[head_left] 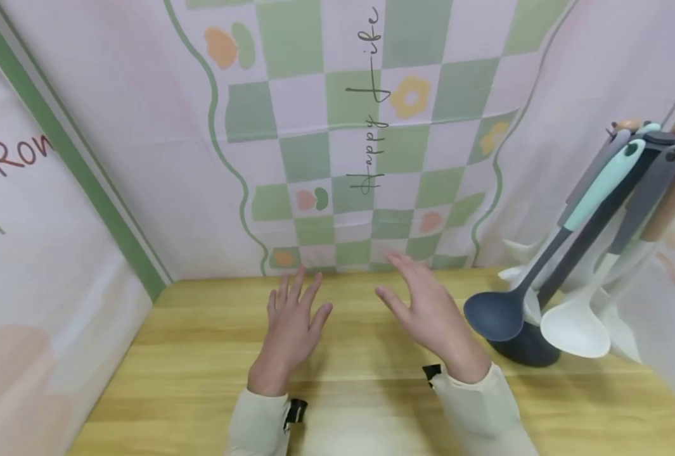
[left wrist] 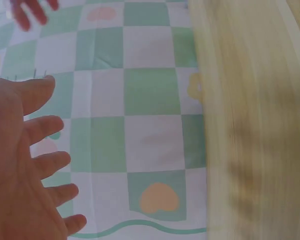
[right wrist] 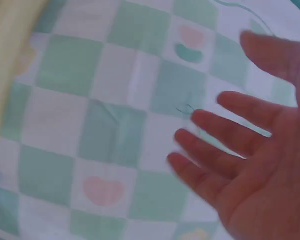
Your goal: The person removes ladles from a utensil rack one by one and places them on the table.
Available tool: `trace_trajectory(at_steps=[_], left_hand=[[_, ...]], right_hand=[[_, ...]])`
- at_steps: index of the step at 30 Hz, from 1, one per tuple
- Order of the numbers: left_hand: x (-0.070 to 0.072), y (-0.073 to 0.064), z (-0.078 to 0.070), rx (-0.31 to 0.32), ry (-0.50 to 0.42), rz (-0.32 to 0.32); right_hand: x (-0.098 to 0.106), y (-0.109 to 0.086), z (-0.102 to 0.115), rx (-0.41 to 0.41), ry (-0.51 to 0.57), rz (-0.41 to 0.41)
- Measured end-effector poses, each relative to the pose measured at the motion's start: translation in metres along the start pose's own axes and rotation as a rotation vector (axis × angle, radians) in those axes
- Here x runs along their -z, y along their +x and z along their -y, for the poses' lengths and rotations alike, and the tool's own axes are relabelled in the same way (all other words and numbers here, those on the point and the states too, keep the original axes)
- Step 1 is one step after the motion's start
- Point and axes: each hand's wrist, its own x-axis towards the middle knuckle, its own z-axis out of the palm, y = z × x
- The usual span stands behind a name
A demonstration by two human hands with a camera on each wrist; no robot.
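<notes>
Above the wooden tabletop (head_left: pixel 200 354), my left hand (head_left: pixel 293 329) is held with its fingers spread and nothing in it. My right hand (head_left: pixel 431 310) is to its right, fingers extended and thumb apart, also holding nothing. The left wrist view shows the palm and spread fingers of the left hand (left wrist: pixel 20 160) against a checkered cloth. In the right wrist view the right hand (right wrist: pixel 260 145) has its fingers straight and apart. Nearest to the right hand is a dark blue ladle (head_left: pixel 494 315) hanging from a utensil stand.
A rotating-style stand with a dark round base (head_left: pixel 528 348) stands at the right. A white ladle (head_left: pixel 577 326) and several other utensils hang on it. Behind the table hangs a green and white checkered cloth (head_left: pixel 351 221); another printed cloth (head_left: pixel 46 266) closes off the left side.
</notes>
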Motion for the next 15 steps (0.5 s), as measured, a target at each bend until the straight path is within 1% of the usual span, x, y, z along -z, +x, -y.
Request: trace_trajectory(at_steps=[1, 3, 6, 8, 10, 12, 13, 14, 15], left_hand=[[0.000, -0.001, 0.001, -0.008, -0.009, -0.009], [0.000, -0.001, 0.001, -0.044, -0.028, -0.053], [-0.001, -0.001, 0.000, -0.119, -0.058, -0.163], [-0.002, 0.000, -0.005, -0.176, -0.087, -0.239], [-0.004, 0.001, -0.013, -0.227, -0.131, -0.280], [-0.007, 0.002, -0.024, -0.274, -0.183, -0.280], [-0.008, 0.003, -0.030, -0.299, -0.208, -0.270], [-0.010, 0.004, -0.037, -0.325, -0.233, -0.255], [-0.012, 0.005, -0.044, -0.354, -0.247, -0.244]], right_hand=[[0.005, -0.001, 0.000, 0.014, 0.015, -0.058], [0.018, -0.003, 0.000, 0.055, 0.047, -0.217], [0.044, -0.002, -0.005, 0.122, 0.086, -0.505], [0.066, -0.002, -0.009, 0.130, 0.105, -0.672], [0.091, -0.001, -0.012, 0.094, 0.114, -0.801], [0.115, -0.003, -0.016, 0.027, 0.109, -0.884], [0.126, -0.004, -0.018, -0.026, 0.098, -0.904], [0.136, -0.006, -0.019, -0.110, 0.084, -0.920], [0.146, -0.006, -0.022, -0.176, 0.064, -0.929]])
